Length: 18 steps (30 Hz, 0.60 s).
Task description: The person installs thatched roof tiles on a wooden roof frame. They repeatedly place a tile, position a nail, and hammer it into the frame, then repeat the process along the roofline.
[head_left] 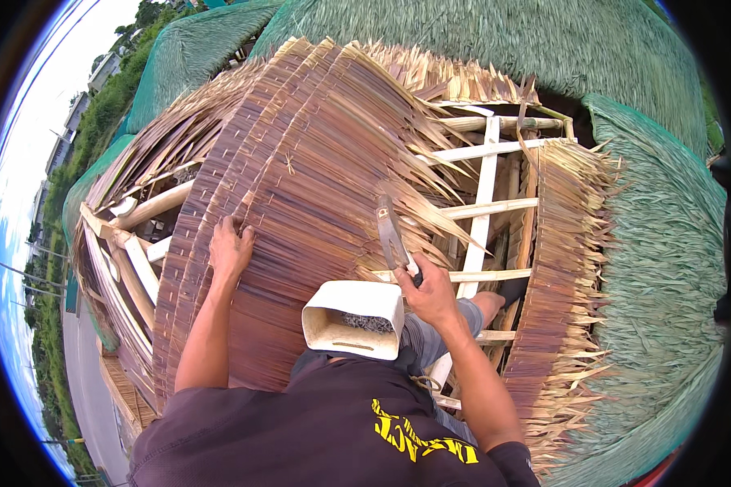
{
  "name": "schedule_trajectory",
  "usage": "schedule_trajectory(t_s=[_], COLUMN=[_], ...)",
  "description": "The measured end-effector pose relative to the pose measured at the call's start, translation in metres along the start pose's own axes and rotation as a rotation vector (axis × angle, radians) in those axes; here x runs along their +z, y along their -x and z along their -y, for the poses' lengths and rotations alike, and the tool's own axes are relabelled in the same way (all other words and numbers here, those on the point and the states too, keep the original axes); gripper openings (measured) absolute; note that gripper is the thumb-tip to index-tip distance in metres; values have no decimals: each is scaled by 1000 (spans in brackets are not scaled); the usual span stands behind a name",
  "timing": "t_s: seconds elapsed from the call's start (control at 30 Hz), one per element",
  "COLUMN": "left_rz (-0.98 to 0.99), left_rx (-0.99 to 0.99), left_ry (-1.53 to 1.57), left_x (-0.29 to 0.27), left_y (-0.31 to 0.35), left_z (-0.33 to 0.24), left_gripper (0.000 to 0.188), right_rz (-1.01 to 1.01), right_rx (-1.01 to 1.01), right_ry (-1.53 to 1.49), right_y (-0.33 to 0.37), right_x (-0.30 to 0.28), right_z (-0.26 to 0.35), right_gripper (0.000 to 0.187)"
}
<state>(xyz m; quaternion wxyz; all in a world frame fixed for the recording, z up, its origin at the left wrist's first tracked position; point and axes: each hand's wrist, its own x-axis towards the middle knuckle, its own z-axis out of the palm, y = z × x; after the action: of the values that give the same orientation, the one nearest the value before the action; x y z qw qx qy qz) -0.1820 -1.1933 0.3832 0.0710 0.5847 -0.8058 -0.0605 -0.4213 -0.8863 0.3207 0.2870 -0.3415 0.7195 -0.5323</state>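
Observation:
My left hand [231,248] is at a seam of the brown palm-leaf thatch panel [317,187], its fingers bent and pressed onto the overlapping edge. In my right hand [430,294] is a hand tool [391,234] with a flat, slightly curved metal part, a small hole near its tip and a black grip. Its exact kind I cannot make out. That tool points away from me over the panel's ragged leaf ends. Against my front, between both arms, hangs a white plastic container [356,297] holding a heap of small grey nails [367,323].
Open roof framing of pale wood strips [485,195] shows on the right, with gaps between; my leg [487,307] reaches into it. A narrower thatch strip [554,252] lies beyond. Green-netted thatch roofs [658,235] surround this one. Bare poles [142,260] and a road [89,381] are left.

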Motion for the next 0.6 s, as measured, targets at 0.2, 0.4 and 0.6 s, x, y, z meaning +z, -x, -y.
schedule_trajectory(t_s=[0.2, 0.4, 0.6], left_rz=[-10, -315, -386], left_rx=[-146, 204, 653], left_ry=[-32, 26, -14], left_x=[-9, 14, -49], left_y=[57, 57, 12], left_z=[3, -45, -184], left_gripper=[40, 34, 35], right_rz=[-61, 181, 94], right_rx=[-295, -433, -633], right_ry=[-47, 289, 508], right_y=[-22, -48, -39], right_x=[7, -36, -110], right_z=[25, 46, 102], right_gripper=[31, 42, 54])
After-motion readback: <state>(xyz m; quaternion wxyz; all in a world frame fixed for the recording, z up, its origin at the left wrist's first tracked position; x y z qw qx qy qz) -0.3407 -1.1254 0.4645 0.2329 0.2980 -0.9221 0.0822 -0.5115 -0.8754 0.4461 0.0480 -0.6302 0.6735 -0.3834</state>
